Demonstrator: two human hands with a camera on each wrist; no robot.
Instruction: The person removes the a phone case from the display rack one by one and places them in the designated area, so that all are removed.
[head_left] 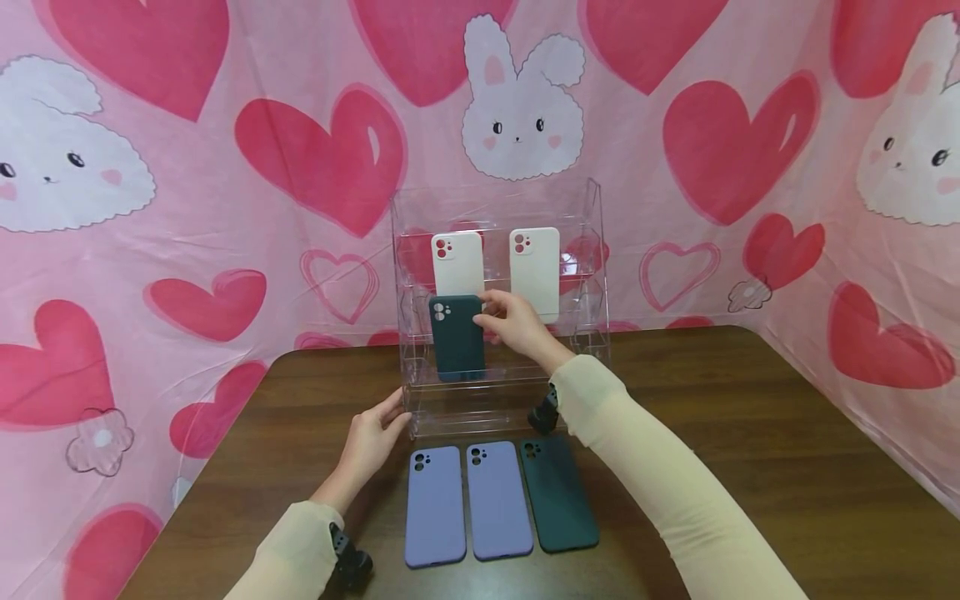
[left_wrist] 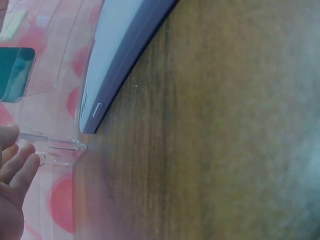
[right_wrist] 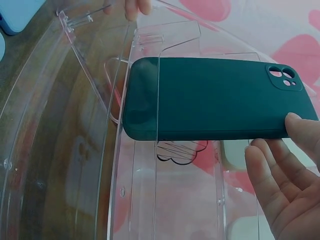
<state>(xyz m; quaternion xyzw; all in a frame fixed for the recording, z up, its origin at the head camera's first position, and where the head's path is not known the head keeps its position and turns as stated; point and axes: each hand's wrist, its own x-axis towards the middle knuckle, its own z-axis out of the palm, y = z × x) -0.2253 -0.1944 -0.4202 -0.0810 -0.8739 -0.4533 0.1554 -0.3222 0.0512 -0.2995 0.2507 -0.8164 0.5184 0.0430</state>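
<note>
My right hand (head_left: 517, 327) pinches a dark green phone case (head_left: 457, 342) by its upper right edge, thumb on the back face. In the right wrist view, the lower end of this green case (right_wrist: 215, 97) sits behind the clear lip of a tier. The transparent tiered display stand (head_left: 450, 423) stands upright on the table. My left hand (head_left: 369, 440) is at the stand's lower left side, its fairly straight fingertips touching the clear edge. Two white phone cases (head_left: 459, 265) (head_left: 535, 275) stand side by side on a higher tier.
In front of the stand lie two lavender phone cases (head_left: 435, 507) (head_left: 500, 500) and another dark green case (head_left: 559, 496), flat on the wooden table (head_left: 735, 450). A pink cloth (head_left: 442, 150) with hearts and rabbits hangs behind. Both wrists carry small black cameras.
</note>
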